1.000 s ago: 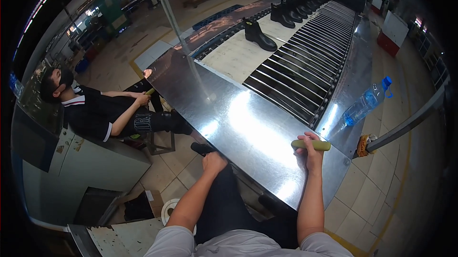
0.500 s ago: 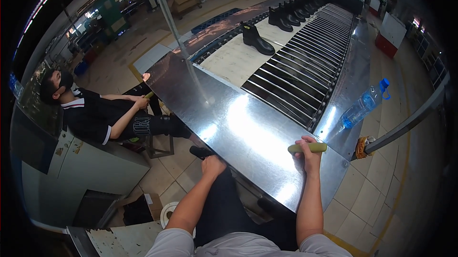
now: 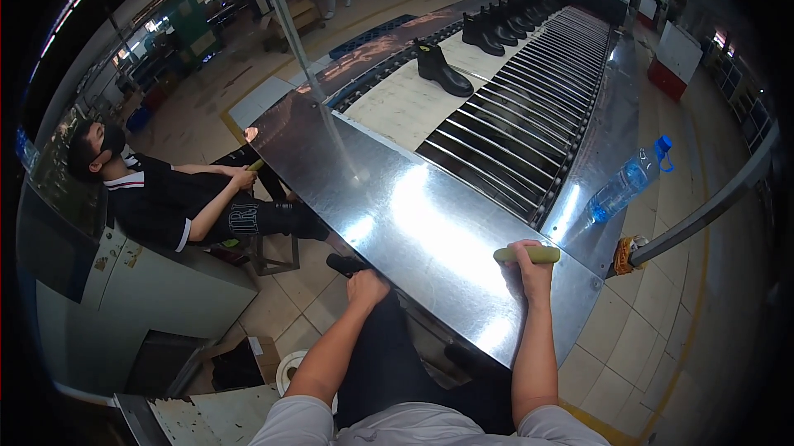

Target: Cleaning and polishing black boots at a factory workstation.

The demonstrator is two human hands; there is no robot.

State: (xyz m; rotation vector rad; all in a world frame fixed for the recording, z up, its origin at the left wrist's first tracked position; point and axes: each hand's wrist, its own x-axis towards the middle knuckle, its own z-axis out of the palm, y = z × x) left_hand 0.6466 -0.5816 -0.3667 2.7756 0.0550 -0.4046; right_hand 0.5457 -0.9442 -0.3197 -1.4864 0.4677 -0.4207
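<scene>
My right hand is closed around a short, rounded olive-green handle-like piece, held level just above the shiny metal tabletop. Any further part of that piece is hidden by my fingers. Down at the table's near edge, my left hand is curled into a fist by my knee; I cannot make out whether anything is in it. A black ankle boot stands upright on the pale belt beyond the tabletop, with several similar boots in a row behind it.
Metal rollers run beside the belt. A water bottle with a blue cap stands on the right metal ledge. Seated at left, a masked co-worker holds a similar green piece. A slanted metal post rises at right.
The view has shifted very slightly, and both my hands keep the same grip and pose. A person far in the background has moved to the left.
</scene>
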